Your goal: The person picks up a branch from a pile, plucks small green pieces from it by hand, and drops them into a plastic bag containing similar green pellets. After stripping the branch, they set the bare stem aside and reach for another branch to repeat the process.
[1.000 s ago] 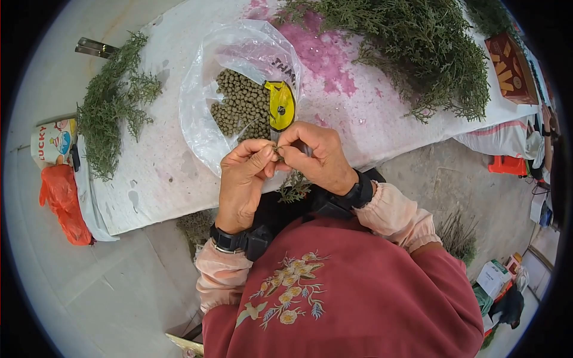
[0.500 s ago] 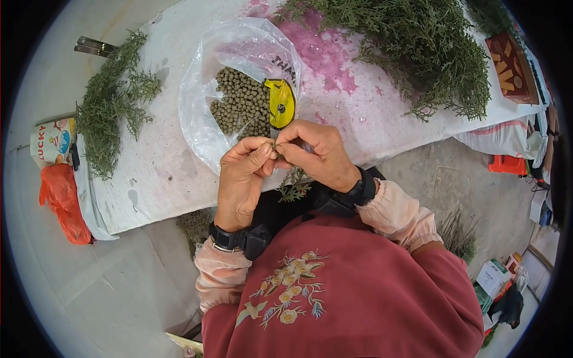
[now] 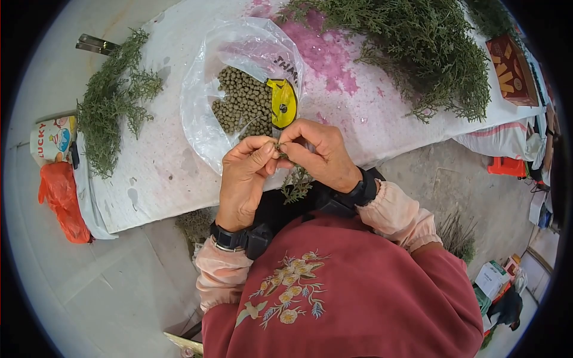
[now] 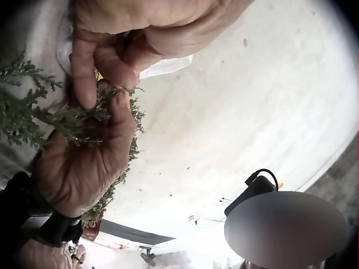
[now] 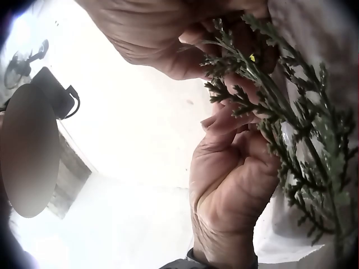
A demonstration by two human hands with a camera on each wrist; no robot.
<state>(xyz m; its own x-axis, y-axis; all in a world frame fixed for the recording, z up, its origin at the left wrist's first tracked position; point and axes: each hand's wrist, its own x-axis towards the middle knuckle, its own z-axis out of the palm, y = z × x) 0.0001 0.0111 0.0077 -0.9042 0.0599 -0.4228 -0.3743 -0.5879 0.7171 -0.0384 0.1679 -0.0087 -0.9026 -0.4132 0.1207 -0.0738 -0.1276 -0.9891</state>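
Note:
Over the near edge of the table, my left hand and right hand meet fingertip to fingertip. A leafy green conifer sprig hangs below them, its stem end pinched between the thumbs and forefingers of both hands. In the right wrist view the sprig spreads to the right of the fingers. The left wrist view has it fanning out past the right hand. Whatever sits right between the fingertips is mostly hidden. Just beyond the hands lies an open clear plastic bag holding many small round brownish-green pellets.
A large heap of conifer branches covers the table's far right, beside a red box. More conifer branches lie at the left. An orange-red plastic bag hangs past the left edge. The white table has pink stains.
Both hands stay in almost the same place, fingertips together. Only the fingertips and the hanging sprig have shifted slightly.

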